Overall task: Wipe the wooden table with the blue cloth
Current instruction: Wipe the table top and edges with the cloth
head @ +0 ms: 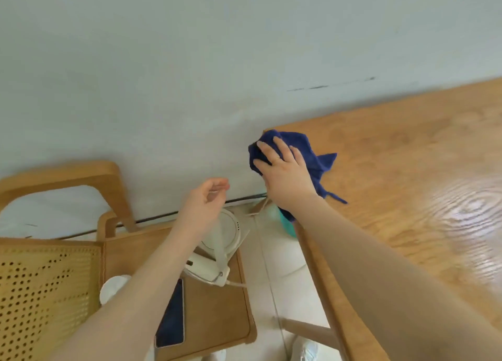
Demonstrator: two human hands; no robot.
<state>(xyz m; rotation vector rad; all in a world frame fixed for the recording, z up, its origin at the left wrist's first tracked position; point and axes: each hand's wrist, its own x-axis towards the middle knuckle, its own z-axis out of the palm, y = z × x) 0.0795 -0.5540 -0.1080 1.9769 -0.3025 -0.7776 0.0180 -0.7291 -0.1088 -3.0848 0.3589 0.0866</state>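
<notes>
Pale wall (190,62) fills the upper part of the head view, with a dark scuff mark just above the far edge of the wooden table (407,170). That table runs along the right side, its grain bright with a patch of glare toward the near right.

At the table's far left corner lies the blue cloth (307,154), bunched up, part of it hanging over the corner edge and a loose tail trailing back onto the wood. The right hand (285,170) presses down on the cloth with its fingers (279,146) spread and nearly straight — flat on top of the fabric rather than curled round it. A thin ring shows on one finger.

The left hand (206,197) hangs in the air to the left of the table, well apart from the cloth and touching nothing; its fingers are loosely curled, thumb near the fingertips, and they hold nothing.

Below the left forearm stands a wooden chair (54,279) with a woven cane back. On its seat rest a white round appliance (228,233) with a white cord, a dark phone (173,317) lying flat, and a white round object (112,288), partly hidden by the arm. White floor tiles (274,265) show between chair and table, and something teal (288,226) sits on the floor under the table's corner — what it is cannot be told.
</notes>
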